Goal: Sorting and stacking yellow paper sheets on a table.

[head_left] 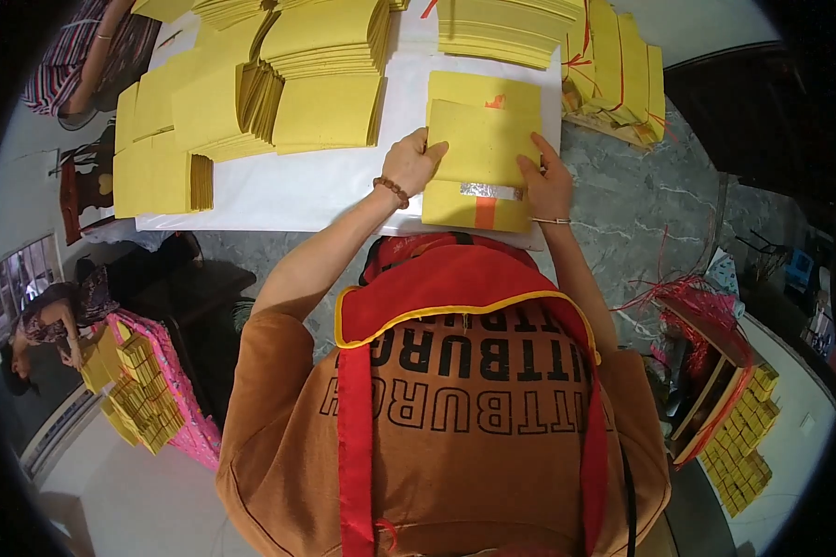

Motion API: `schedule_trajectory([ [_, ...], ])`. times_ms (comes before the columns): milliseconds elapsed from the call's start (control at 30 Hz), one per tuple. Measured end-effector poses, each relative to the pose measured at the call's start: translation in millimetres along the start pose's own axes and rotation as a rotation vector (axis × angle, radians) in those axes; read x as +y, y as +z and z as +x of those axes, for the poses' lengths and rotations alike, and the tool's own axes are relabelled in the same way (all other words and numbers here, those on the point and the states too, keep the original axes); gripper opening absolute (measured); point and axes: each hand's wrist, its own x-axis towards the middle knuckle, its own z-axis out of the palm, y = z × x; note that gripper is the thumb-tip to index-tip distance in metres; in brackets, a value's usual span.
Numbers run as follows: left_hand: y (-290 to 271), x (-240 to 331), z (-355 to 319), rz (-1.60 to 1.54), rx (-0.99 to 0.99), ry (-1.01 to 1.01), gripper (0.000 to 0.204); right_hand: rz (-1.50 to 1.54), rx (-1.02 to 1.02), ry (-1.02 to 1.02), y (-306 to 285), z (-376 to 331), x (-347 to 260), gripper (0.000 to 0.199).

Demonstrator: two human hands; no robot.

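Work pos.: yellow paper piece point(483, 139) lies flat at upper center of frame, near edge of white table point(260, 195), directly in front of the operator. L hand point(409, 162): mostly closed, thumb laid over the paper's L edge, fingers curled in; edge appears pinched there. R hand point(552, 186): partly open, fingers bent, thumb and index apart at the R edge; touching the paper, but cannot tell if it grips or only presses. Piece config.: an upper yellow layer covers the middle; a silver strip point(492, 191) and an orange patch point(485, 213) show below it, a smaller orange mark point(497, 101) above. Fold vs. separate sheet: cannot tell. Status (est.): current piece approx. midway, layers overlapped but edges not yet flush. Completed qty. (judged): multiple stacks point(330, 111) of flat yellow pcs. at upper left of frame, neatly layered, plus a further stack point(506, 32) at top center. Tied bundles point(622, 79) w/ red cord at upper right look further along; stacks on the table show no full tie, so tying is presumably outstanding, if req'd. Remaining count: N/A from this view. Adj. areas: a co-worker point(46, 320) at lower left of frame, next to yellow packets point(144, 390) on pink cloth point(184, 399); more yellow blocks point(738, 455), piled, at lower right.
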Motion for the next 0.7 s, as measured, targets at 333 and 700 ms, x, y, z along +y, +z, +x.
schedule_trajectory([
  [333, -5, 30, -25, 0.485, 0.399, 0.561, 0.036, -0.181, -0.002, 0.023, -1, 1, -15, 0.044],
  [700, 43, 7, -12, 0.744, 0.183, 0.773, 0.047, -0.314, 0.007, -0.024, -4, -18, -34, 0.045],
])
